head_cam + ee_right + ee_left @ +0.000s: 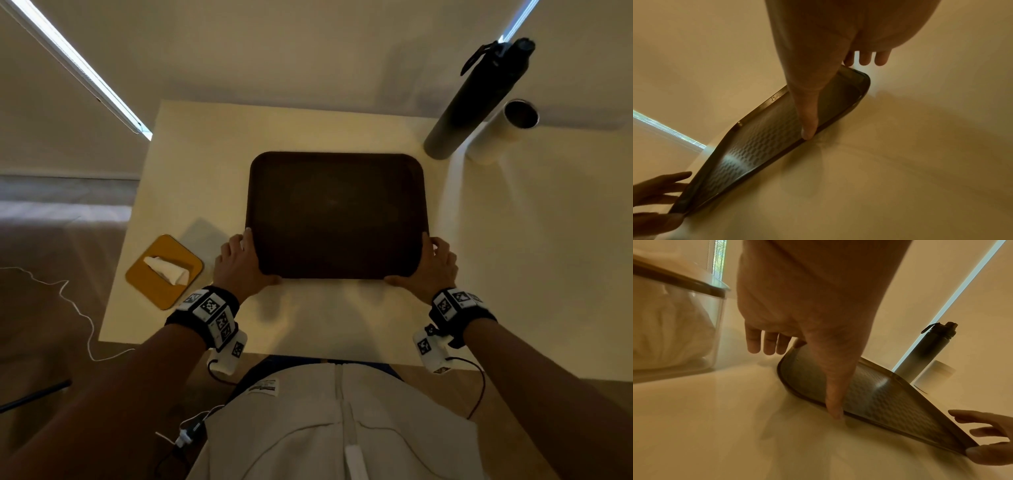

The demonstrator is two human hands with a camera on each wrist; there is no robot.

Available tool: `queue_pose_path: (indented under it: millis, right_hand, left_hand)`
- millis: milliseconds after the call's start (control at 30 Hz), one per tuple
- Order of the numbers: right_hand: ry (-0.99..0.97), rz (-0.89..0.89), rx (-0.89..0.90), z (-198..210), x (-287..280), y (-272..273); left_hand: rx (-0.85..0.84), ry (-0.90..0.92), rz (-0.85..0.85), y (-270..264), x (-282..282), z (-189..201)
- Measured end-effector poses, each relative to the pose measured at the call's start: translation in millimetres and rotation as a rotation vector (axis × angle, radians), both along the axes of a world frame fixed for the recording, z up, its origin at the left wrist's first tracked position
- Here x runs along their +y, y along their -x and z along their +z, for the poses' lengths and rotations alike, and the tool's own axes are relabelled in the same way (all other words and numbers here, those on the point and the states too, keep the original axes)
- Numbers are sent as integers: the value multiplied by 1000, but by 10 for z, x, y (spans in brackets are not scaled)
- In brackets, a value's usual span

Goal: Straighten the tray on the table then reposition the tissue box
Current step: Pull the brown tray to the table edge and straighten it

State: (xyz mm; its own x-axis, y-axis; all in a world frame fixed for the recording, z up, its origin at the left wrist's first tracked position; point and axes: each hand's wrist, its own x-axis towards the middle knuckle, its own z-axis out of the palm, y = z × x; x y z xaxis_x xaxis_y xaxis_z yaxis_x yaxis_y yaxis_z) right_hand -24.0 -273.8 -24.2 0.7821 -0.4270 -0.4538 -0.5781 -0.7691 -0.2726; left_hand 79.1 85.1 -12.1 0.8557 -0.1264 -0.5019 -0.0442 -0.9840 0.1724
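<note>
A dark brown tray [337, 212] lies flat on the white table [342, 318], its edges roughly square to the table's. My left hand [236, 263] brackets the tray's near left corner: the thumb [834, 402] lies along the near rim and straight fingers [764, 342] touch the left side. My right hand [436, 265] mirrors it at the near right corner, thumb [808, 123] on the near rim of the tray [760, 146]. The tissue box [154, 287], clear-walled with a yellow-brown lid and a tissue sticking out, stands turned at an angle left of the tray [879, 395], near my left wrist.
A tall black bottle [476, 99] and a white tumbler [500, 130] stand at the table's far right, close to the tray's far right corner. The table's left edge runs just beside the tissue box [674, 331]. A white cable [78, 308] lies on the floor to the left.
</note>
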Motion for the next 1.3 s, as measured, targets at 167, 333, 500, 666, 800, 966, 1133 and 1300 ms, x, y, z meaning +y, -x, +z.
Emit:
queue_pose_path:
  millis: [167, 333, 500, 666, 800, 966, 1133, 1300]
  right_hand:
    - [14, -59, 13, -35, -41, 0]
    - [20, -70, 86, -39, -69, -29]
    - [35, -65, 79, -28, -36, -130]
    - [18, -68, 58, -26, 2, -387]
    - [8, -77, 59, -26, 17, -643]
    - [-5, -84, 52, -28, 13, -913]
    - [-21, -100, 46, -59, 2, -1080]
    - [-32, -106, 29, -87, 5, -1109]
  left_hand:
    - [17, -15, 19, -39, -10, -1]
    - [26, -44, -7, -109, -16, -8]
    - [64, -47, -2, -312, -62, 31]
    - [98, 2, 50, -687, -66, 55]
    - [120, 12, 74, -975, -45, 79]
    - [129, 29, 91, -1240, -30, 87]
    - [116, 42, 94, -1388, -23, 61]
    - [110, 65, 101, -1438, 5, 30]
